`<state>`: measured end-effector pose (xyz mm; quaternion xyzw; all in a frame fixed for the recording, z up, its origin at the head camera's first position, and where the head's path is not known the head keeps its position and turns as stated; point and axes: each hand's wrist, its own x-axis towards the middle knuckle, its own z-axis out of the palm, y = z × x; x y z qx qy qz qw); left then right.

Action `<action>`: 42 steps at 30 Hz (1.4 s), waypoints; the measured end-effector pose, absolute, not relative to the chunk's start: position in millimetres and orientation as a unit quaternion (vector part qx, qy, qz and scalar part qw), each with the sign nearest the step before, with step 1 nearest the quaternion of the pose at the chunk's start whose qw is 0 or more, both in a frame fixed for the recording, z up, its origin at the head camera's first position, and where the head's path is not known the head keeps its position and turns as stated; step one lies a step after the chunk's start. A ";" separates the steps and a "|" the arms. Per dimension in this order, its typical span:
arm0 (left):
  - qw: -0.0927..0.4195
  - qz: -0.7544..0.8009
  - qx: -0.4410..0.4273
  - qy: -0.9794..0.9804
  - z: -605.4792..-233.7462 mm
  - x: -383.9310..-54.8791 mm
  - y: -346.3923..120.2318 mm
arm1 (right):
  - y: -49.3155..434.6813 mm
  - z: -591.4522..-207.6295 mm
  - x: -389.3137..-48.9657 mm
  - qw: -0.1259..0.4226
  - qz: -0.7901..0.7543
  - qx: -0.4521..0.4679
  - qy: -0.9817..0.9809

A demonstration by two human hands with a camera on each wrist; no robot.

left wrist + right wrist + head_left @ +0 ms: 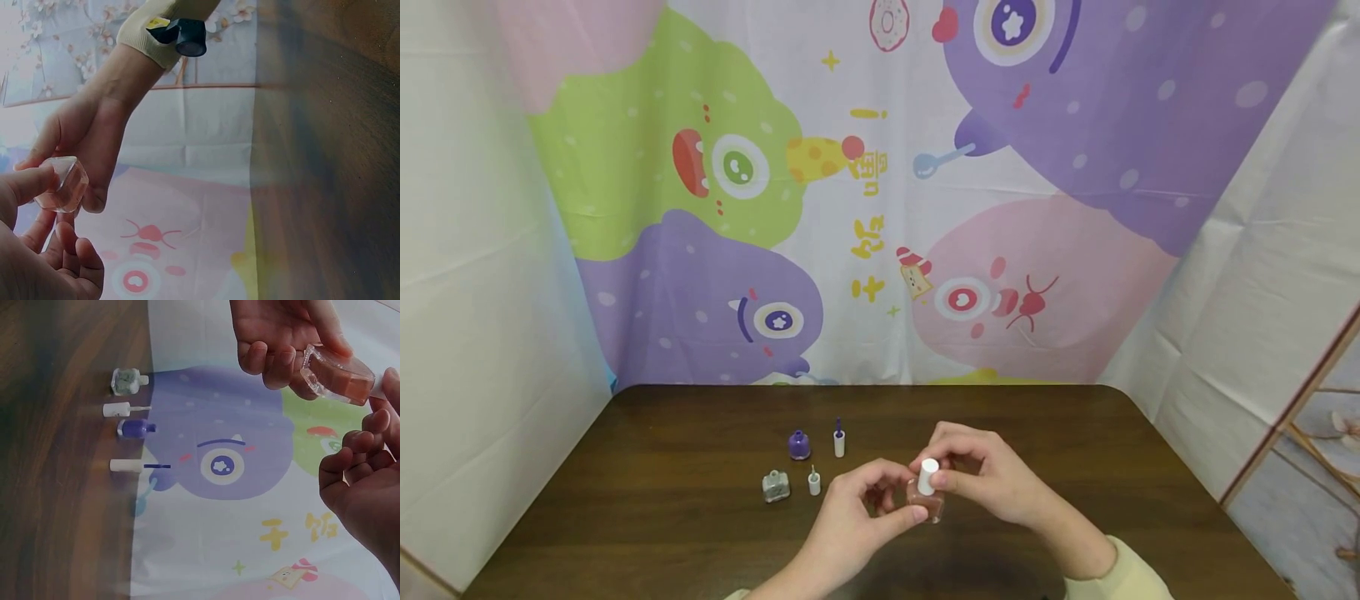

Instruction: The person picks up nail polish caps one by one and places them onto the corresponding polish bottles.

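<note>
Between both hands, above the table, is a nail polish bottle (pixel 927 503) of clear glass with pinkish-brown polish and a white cap (pixel 928 477). My left hand (pixel 867 510) pinches the glass body between thumb and fingers. On the cap, my right hand (pixel 992 475) holds with thumb and fingertips. In the right wrist view the bottle (pixel 342 376) lies tilted, its cap mostly hidden by the right fingers. The left wrist view shows the left thumb against the bottle's glass (pixel 65 186).
Left of the hands, an uncapped purple polish bottle (pixel 799 446) and an uncapped grey glitter bottle (pixel 776 486) stand on the dark wooden table (pixel 685 533). Their white brush caps, one with a purple brush (pixel 839 442) and one pale (pixel 814 481), stand beside them, brushes up. A cartoon curtain (pixel 865 333) hangs behind.
</note>
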<state>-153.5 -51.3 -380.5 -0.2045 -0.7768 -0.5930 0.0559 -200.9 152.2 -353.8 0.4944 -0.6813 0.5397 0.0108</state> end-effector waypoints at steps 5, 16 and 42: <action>0.060 -0.590 -0.200 -0.780 -380.6 -153.5 -50.7 | 150.9 -354.0 -200.3 0.026 0.539 0.474 -0.696; 0.084 -0.579 -0.193 -0.788 -379.3 -154.5 -50.2 | 145.9 -354.7 -194.5 0.091 0.537 0.431 -0.719; 0.128 -0.551 -0.179 -0.805 -380.6 -158.0 -48.3 | 142.9 -355.3 -190.9 0.101 0.529 0.377 -0.753</action>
